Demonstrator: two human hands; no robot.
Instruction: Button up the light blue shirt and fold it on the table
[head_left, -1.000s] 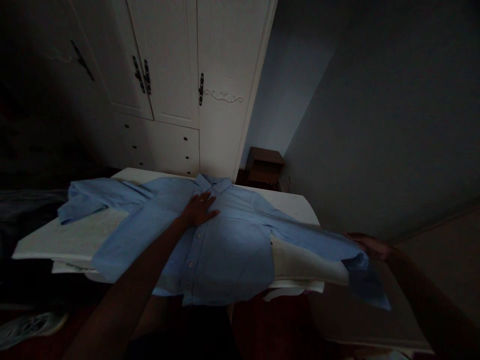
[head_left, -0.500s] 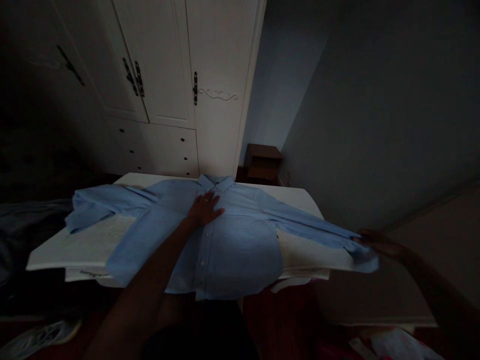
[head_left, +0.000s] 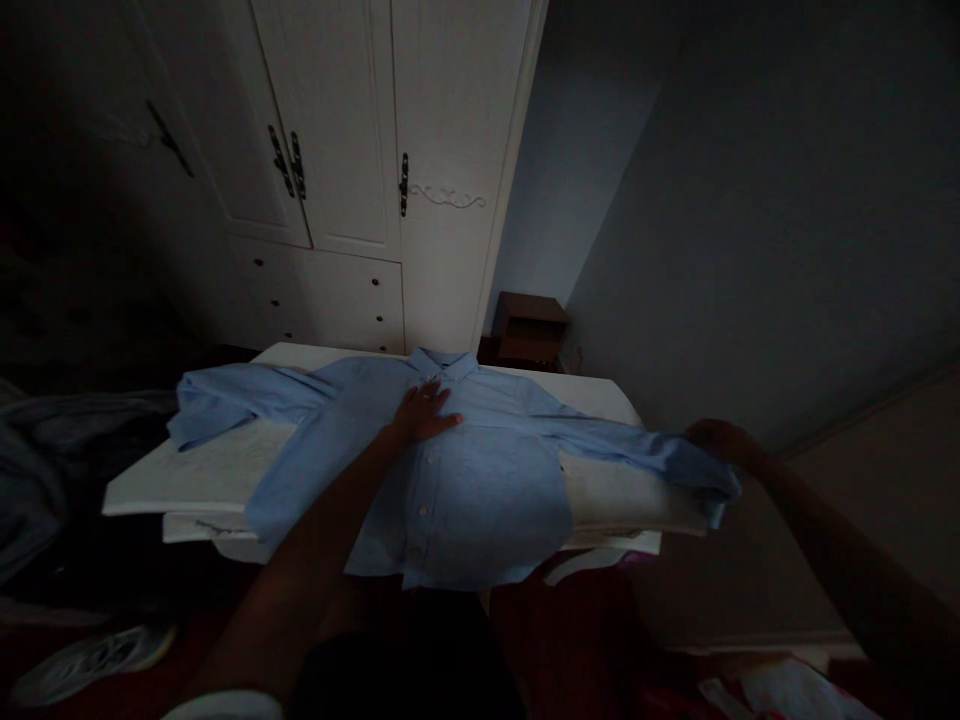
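A light blue button-up shirt point(head_left: 487, 500) lies spread front side up, its collar toward the far edge of a white table point(head_left: 187, 480). My left hand point(head_left: 426, 412) rests flat on the chest just below the collar, fingers spread, with a ring on one finger. At the far right, my right hand point(head_left: 720, 442) grips the shirt's sleeve near the cuff, which hangs past the table's edge. Its fingertips are dark and partly hidden. The other sleeve stretches left across the tabletop, folded back at its end.
A white wardrobe point(head_left: 330, 130) with dark handles stands behind the table. A small brown cabinet point(head_left: 529, 325) sits by the wall. Dark cloth point(head_left: 45, 470) lies at the left, a shoe point(head_left: 94, 665) on the floor below, and pale fabric point(head_left: 795, 690) at the lower right.
My right hand has moved up and slightly inward with the sleeve, which now bunches near the table's right edge. My left hand stays on the chest. The view has shifted slightly.
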